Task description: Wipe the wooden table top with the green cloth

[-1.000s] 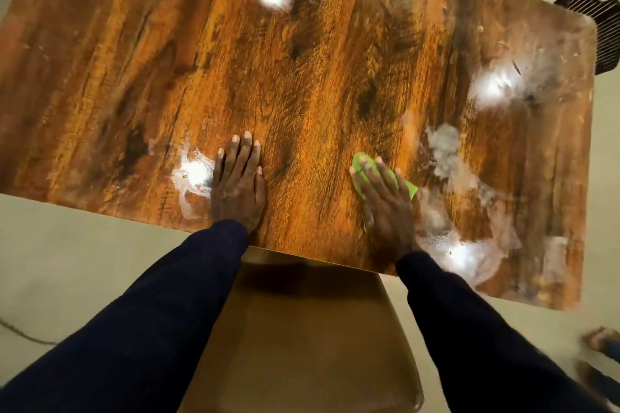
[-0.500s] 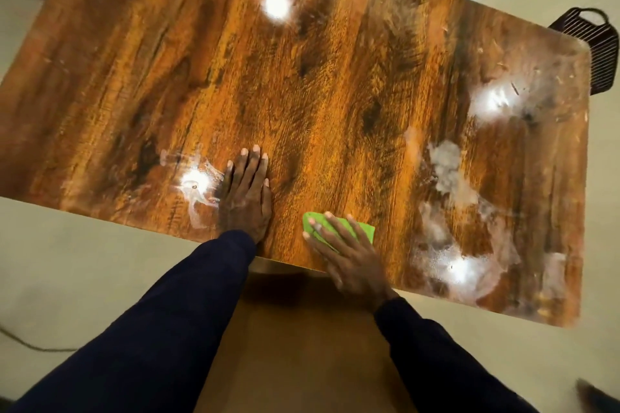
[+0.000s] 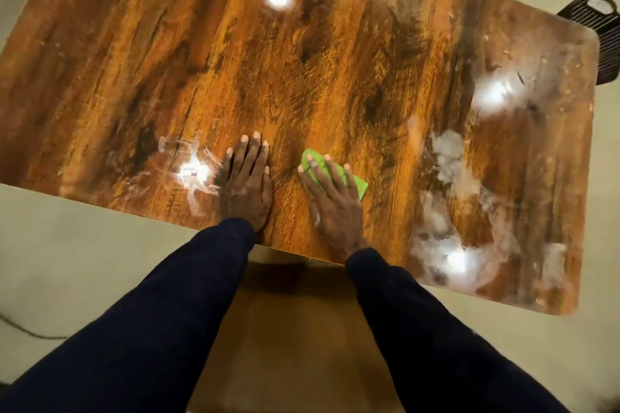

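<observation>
The glossy wooden table top (image 3: 335, 60) fills most of the view. My right hand (image 3: 335, 204) lies flat on the green cloth (image 3: 359, 183), pressing it onto the wood near the front edge; only the cloth's far and right parts show past the fingers. My left hand (image 3: 246, 183) rests flat on the bare wood just to the left, fingers together, holding nothing. White smears (image 3: 449, 161) cover the table's right side, and a smaller smear (image 3: 194, 174) sits left of my left hand.
A brown chair seat (image 3: 295, 339) stands under the table's front edge between my arms. A black slatted chair (image 3: 600, 33) sits past the far right corner. Pale floor (image 3: 84, 261) surrounds the table. A thin cable (image 3: 20, 329) lies on the floor at left.
My right hand has slid the green cloth toward the front edge and left, then away again, and it now lies close to my left hand. The left hand has stayed put.
</observation>
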